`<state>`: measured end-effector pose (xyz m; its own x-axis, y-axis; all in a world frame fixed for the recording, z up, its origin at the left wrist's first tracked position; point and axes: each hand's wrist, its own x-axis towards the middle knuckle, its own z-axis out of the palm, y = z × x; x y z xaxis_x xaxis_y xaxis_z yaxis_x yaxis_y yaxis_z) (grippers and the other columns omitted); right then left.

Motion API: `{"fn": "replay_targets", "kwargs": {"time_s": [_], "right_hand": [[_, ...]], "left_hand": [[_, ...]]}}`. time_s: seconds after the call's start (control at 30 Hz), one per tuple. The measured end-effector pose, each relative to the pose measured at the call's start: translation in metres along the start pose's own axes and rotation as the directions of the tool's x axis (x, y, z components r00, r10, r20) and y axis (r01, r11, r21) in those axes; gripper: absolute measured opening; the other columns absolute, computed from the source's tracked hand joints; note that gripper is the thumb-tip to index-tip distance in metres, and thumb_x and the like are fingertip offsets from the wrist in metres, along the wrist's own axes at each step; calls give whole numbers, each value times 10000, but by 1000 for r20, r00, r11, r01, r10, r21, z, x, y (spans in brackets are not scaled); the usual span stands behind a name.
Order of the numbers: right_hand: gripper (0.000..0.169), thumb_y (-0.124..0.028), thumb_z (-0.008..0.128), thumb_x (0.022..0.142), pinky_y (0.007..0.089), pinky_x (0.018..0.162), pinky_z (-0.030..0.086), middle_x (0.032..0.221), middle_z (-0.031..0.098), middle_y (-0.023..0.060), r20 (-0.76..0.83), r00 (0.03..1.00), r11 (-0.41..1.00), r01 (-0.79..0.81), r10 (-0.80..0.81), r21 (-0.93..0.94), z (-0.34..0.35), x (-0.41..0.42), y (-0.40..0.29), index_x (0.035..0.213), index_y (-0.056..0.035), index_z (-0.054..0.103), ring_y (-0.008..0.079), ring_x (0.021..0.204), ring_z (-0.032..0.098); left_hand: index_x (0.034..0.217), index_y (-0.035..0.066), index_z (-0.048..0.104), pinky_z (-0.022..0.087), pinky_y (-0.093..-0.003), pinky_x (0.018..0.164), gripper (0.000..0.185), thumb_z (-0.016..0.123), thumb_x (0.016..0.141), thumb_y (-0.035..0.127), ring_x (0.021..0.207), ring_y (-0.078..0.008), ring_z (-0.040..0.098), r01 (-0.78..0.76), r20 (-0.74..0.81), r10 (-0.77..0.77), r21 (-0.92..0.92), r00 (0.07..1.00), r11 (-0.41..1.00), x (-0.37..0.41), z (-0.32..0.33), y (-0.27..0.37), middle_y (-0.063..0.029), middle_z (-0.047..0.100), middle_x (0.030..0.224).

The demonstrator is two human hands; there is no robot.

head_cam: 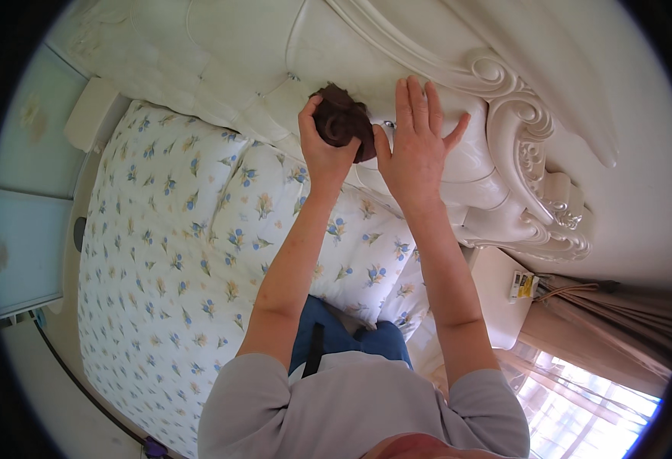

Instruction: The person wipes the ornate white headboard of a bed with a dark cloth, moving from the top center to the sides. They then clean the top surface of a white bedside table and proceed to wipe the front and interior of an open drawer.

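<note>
A crumpled dark brown cloth (342,117) is bunched in my left hand (327,152), with the thumb and fingers wrapped about its near side. Behind it rises the cream tufted headboard (456,155) of a bed, its padding set with shiny buttons. My right hand (416,137) lies flat against the padding just to the right of the cloth, fingers spread and holding nothing. The tip of its thumb comes close to the cloth's edge; whether they touch I cannot tell. One shiny button (390,124) shows between the cloth and my right hand.
White bedding (192,229) with blue and tan flowers spreads below and left. Carved scrollwork (519,115) edges the headboard. A white nightstand (496,287) bears a small box (523,286) beside brown curtains (611,321). Another pale cabinet (92,112) stands at the far left.
</note>
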<state>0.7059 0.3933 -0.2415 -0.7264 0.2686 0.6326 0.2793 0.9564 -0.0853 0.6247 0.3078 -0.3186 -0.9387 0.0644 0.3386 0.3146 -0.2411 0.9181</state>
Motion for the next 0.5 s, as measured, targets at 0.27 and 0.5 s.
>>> {"fn": "replay_targets", "kwargs": {"time_s": [0.27, 0.5], "right_hand": [[710, -314, 759, 797, 720, 1108, 88, 1364, 449, 30, -27, 996, 993, -90, 88, -80, 14, 12, -11, 1420, -103, 493, 280, 1327, 395], [701, -314, 754, 803, 684, 1134, 45, 1362, 458, 36, -50, 993, 990, -111, 108, -81, 20, 12, -10, 1432, -143, 499, 276, 1333, 389]], "left_hand": [[1176, 61, 587, 494, -359, 885, 611, 775, 609, -69, 1017, -291, 581, -325, 75, 318, 300, 945, 897, 17, -17, 2, -108, 550, 1119], [1167, 85, 664, 514, -388, 825, 637, 806, 556, -27, 947, -300, 582, -468, 243, 400, 436, 884, 769, 39, -15, 27, -100, 547, 1050]]}}
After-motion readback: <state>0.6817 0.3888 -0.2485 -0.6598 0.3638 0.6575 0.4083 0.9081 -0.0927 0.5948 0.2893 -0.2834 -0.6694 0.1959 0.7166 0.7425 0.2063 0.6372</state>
